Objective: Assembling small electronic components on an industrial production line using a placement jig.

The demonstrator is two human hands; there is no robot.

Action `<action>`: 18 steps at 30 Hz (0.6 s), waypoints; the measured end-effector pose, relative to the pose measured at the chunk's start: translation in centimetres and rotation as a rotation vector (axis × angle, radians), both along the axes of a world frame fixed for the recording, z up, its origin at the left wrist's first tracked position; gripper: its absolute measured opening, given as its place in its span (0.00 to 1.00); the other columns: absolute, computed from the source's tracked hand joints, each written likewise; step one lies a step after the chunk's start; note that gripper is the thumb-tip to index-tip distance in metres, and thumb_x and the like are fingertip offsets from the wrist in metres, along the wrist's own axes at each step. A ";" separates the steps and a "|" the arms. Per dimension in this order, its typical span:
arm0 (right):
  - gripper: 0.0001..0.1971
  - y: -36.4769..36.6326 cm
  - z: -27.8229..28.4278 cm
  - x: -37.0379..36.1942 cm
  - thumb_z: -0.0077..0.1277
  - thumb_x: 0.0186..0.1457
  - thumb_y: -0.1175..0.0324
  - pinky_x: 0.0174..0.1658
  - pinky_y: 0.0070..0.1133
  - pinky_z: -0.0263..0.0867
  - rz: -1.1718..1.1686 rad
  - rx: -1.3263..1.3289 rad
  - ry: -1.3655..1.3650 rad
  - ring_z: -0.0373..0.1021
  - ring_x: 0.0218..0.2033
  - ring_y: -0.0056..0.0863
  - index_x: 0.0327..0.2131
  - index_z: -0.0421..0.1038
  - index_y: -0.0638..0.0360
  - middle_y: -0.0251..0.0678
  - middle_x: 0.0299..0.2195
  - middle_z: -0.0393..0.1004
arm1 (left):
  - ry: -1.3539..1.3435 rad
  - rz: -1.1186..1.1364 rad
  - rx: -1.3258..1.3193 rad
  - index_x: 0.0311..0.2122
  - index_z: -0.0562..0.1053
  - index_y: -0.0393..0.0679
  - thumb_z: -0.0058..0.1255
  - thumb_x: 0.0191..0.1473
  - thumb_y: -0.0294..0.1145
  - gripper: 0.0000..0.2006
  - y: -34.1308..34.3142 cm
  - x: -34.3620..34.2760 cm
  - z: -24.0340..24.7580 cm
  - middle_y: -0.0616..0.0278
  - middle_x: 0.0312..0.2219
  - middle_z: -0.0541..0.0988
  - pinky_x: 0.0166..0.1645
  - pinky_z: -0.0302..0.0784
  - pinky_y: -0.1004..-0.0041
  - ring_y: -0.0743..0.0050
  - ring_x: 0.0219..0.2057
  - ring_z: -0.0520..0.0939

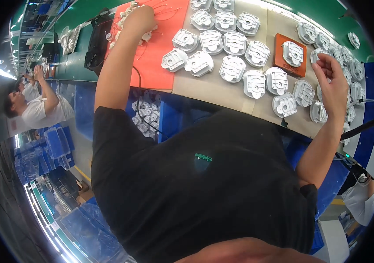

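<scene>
The left hand (141, 19) is over small white parts (120, 23), its grip hidden. The right hand (332, 76), half-curled, is at a white housing (316, 55), hold unclear; left of it, an orange block (278, 60) carries another.

White housings (235, 43), orange block (302, 69), red mat (158, 72), black shirt (160, 197)

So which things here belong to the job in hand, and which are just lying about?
Likely in the job:
- Small white parts with red wires, at the left hand
- White housings, some by the right hand
- Orange block under one housing
- Red mat

Apparently lying about:
- Clear plastic bag
- Blue bins, far left
</scene>
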State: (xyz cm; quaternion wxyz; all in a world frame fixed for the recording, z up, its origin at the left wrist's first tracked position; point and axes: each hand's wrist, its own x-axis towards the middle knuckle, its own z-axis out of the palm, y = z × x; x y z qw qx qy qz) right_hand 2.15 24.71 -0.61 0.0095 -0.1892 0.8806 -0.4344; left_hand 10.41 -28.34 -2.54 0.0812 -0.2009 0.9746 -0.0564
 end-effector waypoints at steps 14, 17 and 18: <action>0.16 0.2 -0.4 0.5 0.61 0.59 0.68 0.43 0.19 0.70 0.048 -0.068 0.057 0.72 0.36 0.18 0.49 0.75 0.61 0.32 0.37 0.79 | -0.039 -0.054 0.110 0.39 0.78 0.38 0.62 0.49 0.32 0.13 -1.4 0.9 0.0 0.46 0.35 0.84 0.44 0.80 0.57 0.48 0.38 0.85; 0.16 -0.3 0.6 0.8 0.59 0.61 0.69 0.47 0.19 0.70 0.059 0.034 0.014 0.73 0.40 0.19 0.51 0.75 0.60 0.33 0.41 0.79 | -0.001 -0.101 0.141 0.39 0.77 0.38 0.63 0.49 0.33 0.13 -2.7 1.1 -0.2 0.48 0.35 0.84 0.43 0.80 0.59 0.49 0.38 0.85; 0.16 -0.3 0.4 0.7 0.59 0.61 0.69 0.47 0.19 0.70 0.048 0.022 0.015 0.73 0.40 0.19 0.51 0.75 0.60 0.33 0.41 0.79 | 0.020 -0.077 0.167 0.39 0.77 0.38 0.64 0.49 0.33 0.14 -2.8 1.2 0.0 0.48 0.35 0.84 0.43 0.79 0.60 0.50 0.38 0.85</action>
